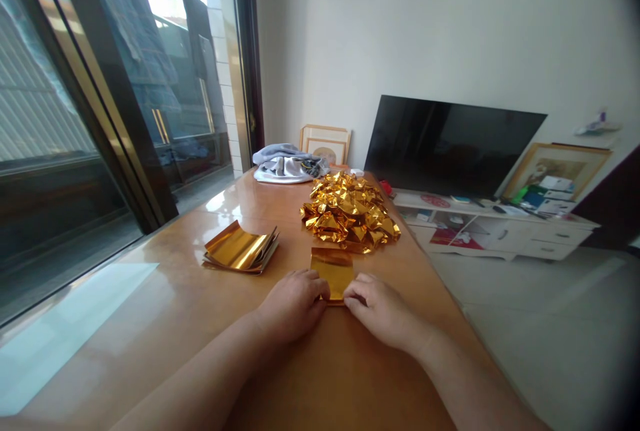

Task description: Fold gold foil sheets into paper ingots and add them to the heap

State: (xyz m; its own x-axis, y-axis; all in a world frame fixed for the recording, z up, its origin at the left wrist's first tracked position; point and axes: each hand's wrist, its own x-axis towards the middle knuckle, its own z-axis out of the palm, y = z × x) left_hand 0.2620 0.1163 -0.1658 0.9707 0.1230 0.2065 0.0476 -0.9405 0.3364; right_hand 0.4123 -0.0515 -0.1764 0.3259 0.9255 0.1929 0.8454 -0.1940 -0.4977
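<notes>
A sheet of shiny gold foil paper (334, 272) lies on the wooden table in front of me, its near edge turned up into a narrow fold. My left hand (297, 301) grips the left end of that edge with curled fingers. At the right end, my right hand (377, 304) pinches the same edge between thumb and fingers. Left of the sheet is a stack of gold foil paper (237, 248) with curling edges. Just beyond the sheet rises a heap of folded gold foil pieces (353, 211).
The glossy table (165, 311) reaches away from me. Bunched pale cloth (285, 163) lies at its far end. Beyond the right edge stand a television (450, 144) and a white cabinet (505, 234). A glass sliding door (115, 84) is on the left.
</notes>
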